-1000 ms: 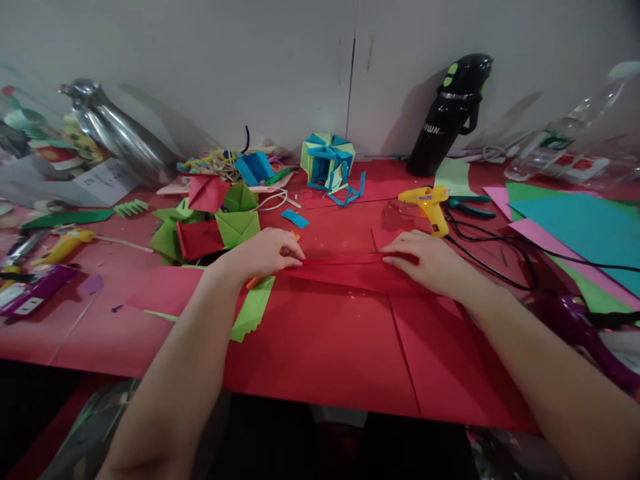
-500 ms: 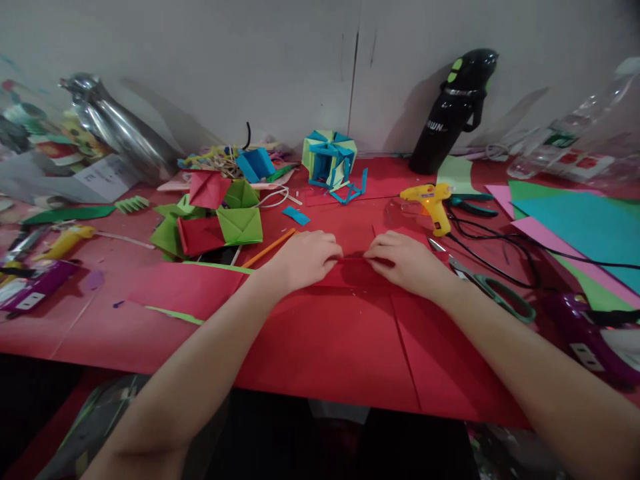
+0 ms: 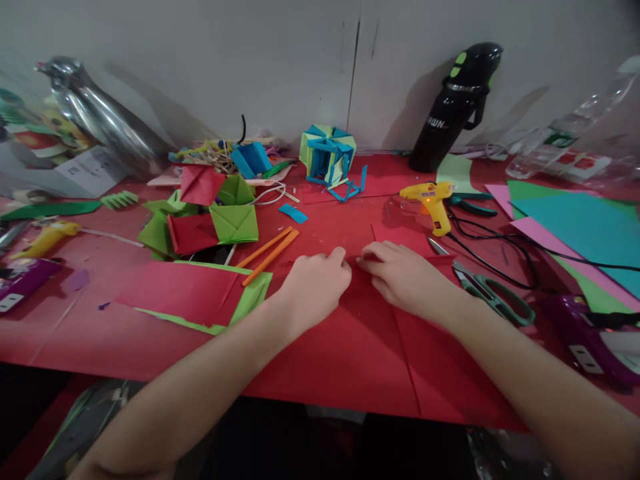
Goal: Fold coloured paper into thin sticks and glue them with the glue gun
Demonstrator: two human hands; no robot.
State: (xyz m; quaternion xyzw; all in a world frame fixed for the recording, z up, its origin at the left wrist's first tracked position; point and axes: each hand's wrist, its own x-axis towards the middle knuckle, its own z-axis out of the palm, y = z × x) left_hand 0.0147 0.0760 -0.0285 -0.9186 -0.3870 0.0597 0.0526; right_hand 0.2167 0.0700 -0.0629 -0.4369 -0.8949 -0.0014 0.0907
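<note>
A large red paper sheet [image 3: 345,353] lies flat at the table's near edge. My left hand [image 3: 315,288] and my right hand [image 3: 403,275] rest on its far part, side by side. The fingers of both are curled and their tips nearly meet at a narrow fold in the red paper [image 3: 354,265]. Both hands press or pinch that fold. Two orange strips [image 3: 270,248] lie just left of my left hand. Green-handled scissors [image 3: 487,288] lie just right of my right hand.
A yellow glue gun [image 3: 431,200] with a black cord, a black bottle [image 3: 455,107] and a blue-green paper cube [image 3: 327,155] stand behind. Folded green and red papers [image 3: 215,223] lie at left, coloured sheets [image 3: 575,227] and a purple device [image 3: 590,333] at right.
My hands were apart at the two ends of the long red fold; they slid inward and now meet at its middle. The orange strips and scissors came into view.
</note>
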